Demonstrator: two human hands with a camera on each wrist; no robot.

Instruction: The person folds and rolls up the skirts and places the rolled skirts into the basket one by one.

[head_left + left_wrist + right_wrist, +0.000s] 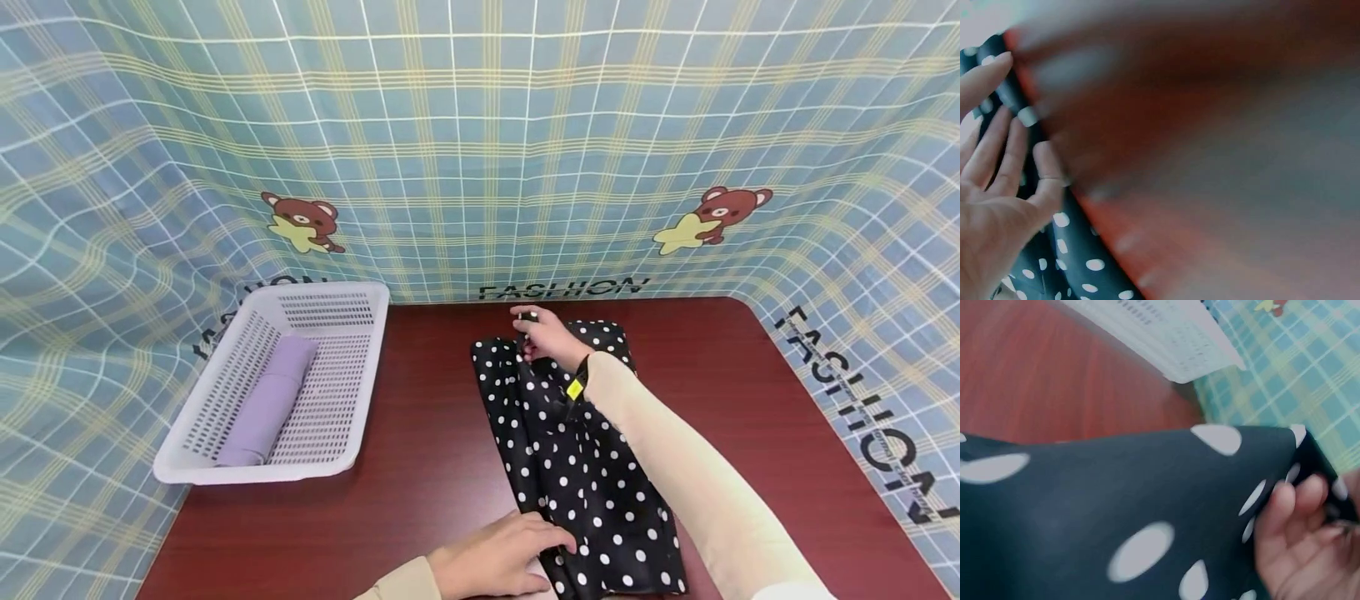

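A black fabric with white polka dots [592, 475] lies lengthwise in folds on the dark red table [435, 417]. My right hand [542, 336] reaches to its far end and pinches the bunched fabric there; a small black end piece shows at its fingertips. In the right wrist view the curled fingers [1300, 512] wrap the edge of the fabric [1116, 506]. My left hand [517, 550] lies flat on the near end, at the fabric's left edge. Its straight fingers [1004, 144] press on the dotted fabric [1079, 250] in the left wrist view.
A white perforated basket [330, 293] stands at the table's left, holding a rolled lilac item [270, 400]. Its corner [1166, 331] shows in the right wrist view. A checked blue cloth with bear prints [480, 142] walls the table behind and on both sides.
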